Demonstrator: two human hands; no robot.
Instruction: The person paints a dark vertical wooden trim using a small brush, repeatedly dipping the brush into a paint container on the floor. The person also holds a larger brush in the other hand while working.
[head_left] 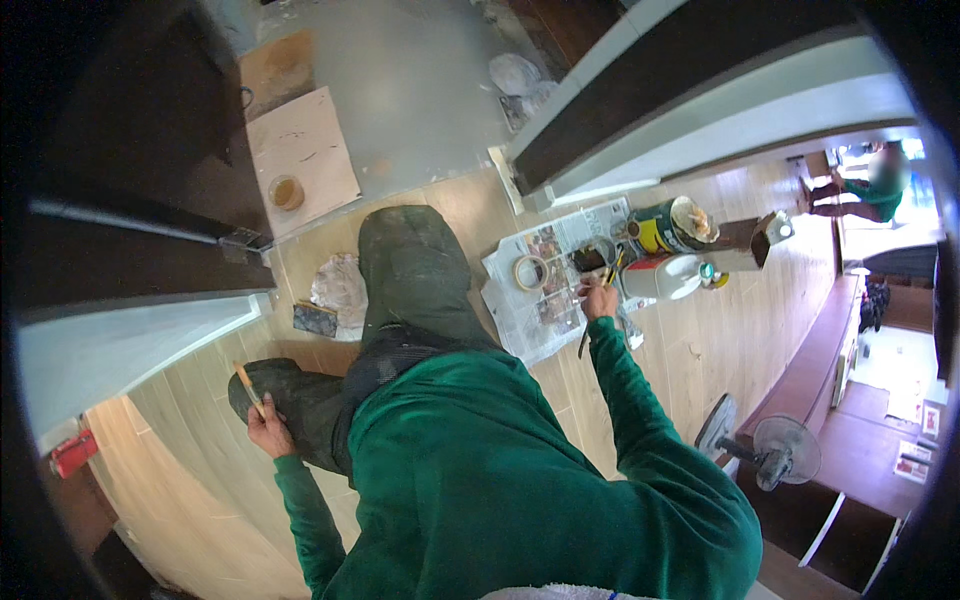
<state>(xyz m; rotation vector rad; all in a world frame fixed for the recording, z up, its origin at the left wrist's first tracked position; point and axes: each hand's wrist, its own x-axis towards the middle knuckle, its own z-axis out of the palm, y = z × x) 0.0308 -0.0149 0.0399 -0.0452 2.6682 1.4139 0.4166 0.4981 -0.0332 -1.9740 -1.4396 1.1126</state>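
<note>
Over my left knee, my left hand (pixel 270 430) is closed around a thin, light wooden stick (pixel 248 386) that points up and away. My right hand (pixel 599 299) reaches over newspaper (pixel 545 325) on the floor, its fingers closed on a slim yellow-and-black tool (pixel 613 268) whose exact kind is too small to tell. Just beyond those fingers stands a small tub (pixel 590 257) with dark contents. A roll of masking tape (pixel 531 272) lies left of the tub. To the right are a white jug (pixel 668 277) with a red label and a yellow-and-black can (pixel 672 226).
A crumpled plastic bag (pixel 340 288) and a dark sanding block (pixel 315 319) lie by my leg. Past the doorway, a jar (pixel 286 193) sits on cardboard (pixel 318 150). A fan (pixel 780 455) stands at right; a person (pixel 880 188) is farther off.
</note>
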